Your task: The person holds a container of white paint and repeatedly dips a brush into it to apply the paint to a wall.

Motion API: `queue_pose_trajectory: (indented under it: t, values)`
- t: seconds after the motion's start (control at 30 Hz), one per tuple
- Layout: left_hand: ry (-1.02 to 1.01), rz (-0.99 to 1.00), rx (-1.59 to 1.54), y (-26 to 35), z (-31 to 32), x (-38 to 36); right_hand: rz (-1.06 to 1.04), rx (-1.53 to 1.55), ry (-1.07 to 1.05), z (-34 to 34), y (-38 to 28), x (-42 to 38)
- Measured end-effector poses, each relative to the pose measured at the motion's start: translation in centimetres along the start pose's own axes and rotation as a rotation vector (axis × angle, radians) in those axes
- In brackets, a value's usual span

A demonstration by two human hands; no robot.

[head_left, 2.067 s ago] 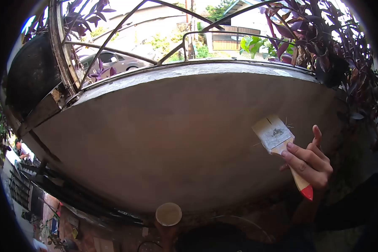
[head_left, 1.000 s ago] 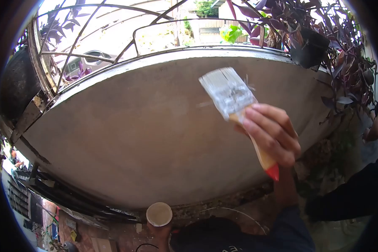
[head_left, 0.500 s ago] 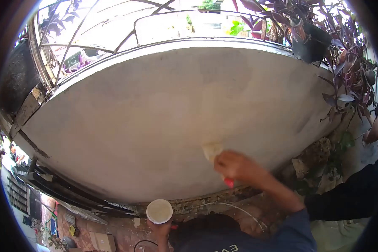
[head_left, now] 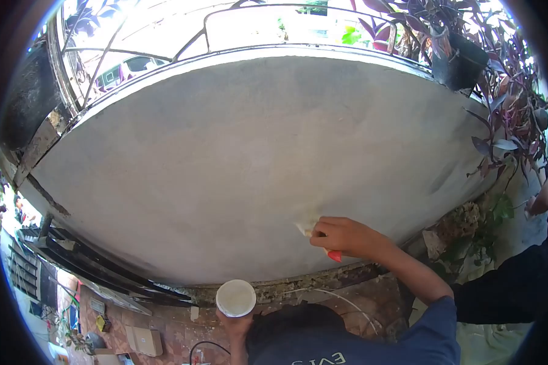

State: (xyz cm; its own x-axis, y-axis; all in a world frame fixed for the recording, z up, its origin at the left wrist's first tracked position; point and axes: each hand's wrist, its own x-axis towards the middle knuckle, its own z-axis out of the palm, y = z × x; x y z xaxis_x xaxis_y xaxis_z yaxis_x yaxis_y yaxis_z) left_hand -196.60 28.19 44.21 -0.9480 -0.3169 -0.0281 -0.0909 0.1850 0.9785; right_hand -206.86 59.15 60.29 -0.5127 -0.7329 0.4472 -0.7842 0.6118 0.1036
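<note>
My right hand (head_left: 347, 237) is closed around a paintbrush (head_left: 334, 255) with a red handle end. Its pale bristles (head_left: 303, 227) press against the lower middle of a broad, whitish wall (head_left: 225, 152). Around the bristles the wall carries a faint yellowish tint, and darker grey patches show elsewhere. Low in the view, my left hand (head_left: 232, 323) grips a round white tub (head_left: 236, 298) from below and the side. Off-white, paint-like contents are visible through its open top. The tub is close to the wall's bottom edge, apart from the brush.
A black plant pot (head_left: 460, 61) with trailing purple leaves hangs at the upper right. Metal railing (head_left: 192, 45) runs above the wall. Dark cloth (head_left: 505, 289) covers a limb on the right. A cardboard box (head_left: 145, 340) sits on the reddish tiled floor (head_left: 179, 331).
The brush has turned in my right hand, and its bristles show narrower against the wall. The tub appears slightly higher and further right. The whole view has shifted a little.
</note>
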Motion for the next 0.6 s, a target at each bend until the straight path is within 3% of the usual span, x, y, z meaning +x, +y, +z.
queue_pose_trajectory:
  t: [0.07,0.2,0.23,0.27,0.33,0.4,0.47,0.53,0.6]
  values:
    - [0.004,-0.084,-0.077,1.2,0.2,0.1,-0.057,0.036,-0.100,1.6,0.5,-0.9]
    - [-0.045,-0.054,-0.107,-1.7,-0.1,0.9,-0.101,-0.259,0.175,-8.2,2.0,3.4]
    - [0.019,0.054,-0.012,-3.0,-0.1,1.2,-0.116,-0.412,0.297,-10.8,1.7,4.5]
    - [0.083,0.165,0.078,-3.7,-0.2,1.2,-0.136,-0.570,0.417,-12.2,1.6,5.1]
    - [0.070,0.122,0.066,-3.4,-0.1,1.2,-0.140,-0.637,0.483,-12.0,2.1,5.0]
    - [0.069,0.082,0.048,-3.3,0.0,1.1,-0.104,-0.665,0.408,-10.9,1.4,4.6]
    - [0.070,0.157,0.065,-3.7,0.2,1.1,-0.184,-0.439,0.275,-4.2,1.9,2.6]
    - [0.069,0.157,0.035,-2.6,0.5,0.8,-0.079,-0.087,0.044,-0.4,-0.1,0.3]
    - [0.053,0.167,0.024,-2.4,0.4,0.7,-0.092,0.025,-0.044,3.0,-0.7,-1.1]
